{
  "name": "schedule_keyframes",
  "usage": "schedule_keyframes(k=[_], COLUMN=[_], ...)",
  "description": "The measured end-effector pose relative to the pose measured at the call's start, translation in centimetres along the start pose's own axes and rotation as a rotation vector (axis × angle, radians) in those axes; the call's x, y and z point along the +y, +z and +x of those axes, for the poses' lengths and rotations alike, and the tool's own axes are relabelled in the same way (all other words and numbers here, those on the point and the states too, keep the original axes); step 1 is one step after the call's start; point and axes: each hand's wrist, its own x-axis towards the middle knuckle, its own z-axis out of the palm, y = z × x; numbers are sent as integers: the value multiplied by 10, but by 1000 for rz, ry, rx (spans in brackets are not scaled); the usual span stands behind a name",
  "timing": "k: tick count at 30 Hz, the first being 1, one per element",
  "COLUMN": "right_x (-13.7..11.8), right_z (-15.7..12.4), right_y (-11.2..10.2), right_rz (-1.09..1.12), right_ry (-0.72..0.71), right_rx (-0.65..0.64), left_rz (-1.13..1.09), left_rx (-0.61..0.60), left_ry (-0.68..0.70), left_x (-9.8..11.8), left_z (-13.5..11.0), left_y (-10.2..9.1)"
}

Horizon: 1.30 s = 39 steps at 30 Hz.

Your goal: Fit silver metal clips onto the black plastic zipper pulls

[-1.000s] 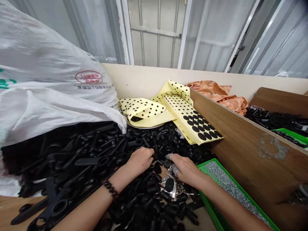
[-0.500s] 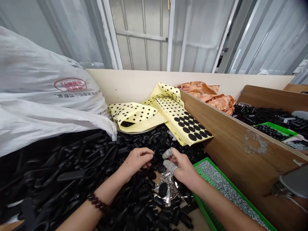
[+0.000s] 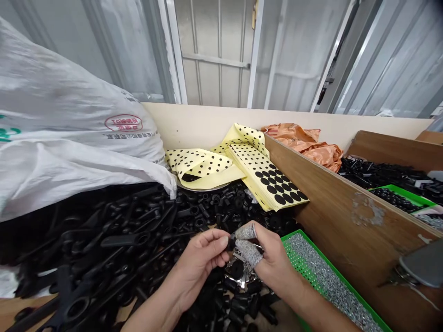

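My left hand (image 3: 199,263) and my right hand (image 3: 266,258) meet above a pile of black plastic parts (image 3: 145,230). Both pinch a small black part (image 3: 230,243) between their fingertips. The thumb and forefinger of my right hand wear grey fabric finger cots (image 3: 249,249). Just below the hands lies a small heap of shiny metal pieces (image 3: 240,274) with a black round cap on it.
A large white woven sack (image 3: 69,138) fills the left. Yellow backing sheets with black round pads (image 3: 266,177) lie behind the pile. A green tray of small metal screws (image 3: 321,272) sits at the right, against a wooden divider (image 3: 346,207). More black parts and another green tray (image 3: 401,196) lie beyond it.
Both hands have risen from the pile and come together, now pinching a small black part between them. The view shifted slightly.
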Motion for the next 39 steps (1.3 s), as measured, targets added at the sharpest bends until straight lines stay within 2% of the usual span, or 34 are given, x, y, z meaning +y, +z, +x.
schedule_keyframes(k=[3, 8, 14, 21, 25, 29, 35, 37, 39], right_x=[-3, -4, -9, -24, -22, -20, -33, -33, -32], right_z=[-9, -23, -30, -34, -40, -43, -41, -43, -46], right_y=[2, -3, 0, -3, -2, 1, -2, -1, 1], right_rz=[-125, -349, -605, -433, -445, -450, -197, -135, -166], right_ry=[-93, -67, -73, 15, -17, -4, 158, 157, 135], right_rx=[-79, -247, -284, -479, -485, -508, -540, -520, -502], left_rz=[-45, 74, 152, 106, 39, 76, 312, 465, 621], left_rx=[-32, 5, 35, 68, 48, 32, 54, 64, 61], left_ry=[-33, 22, 104, 42, 2, 29, 148, 251, 381], left_x=[-10, -24, -29, -36, -39, -40, -38, -37, -35], left_z=[-13, -33, -44, -49, -52, -53, -58, -61, -64], left_y=[3, 2, 3, -8, -10, -9, -6, -6, -6])
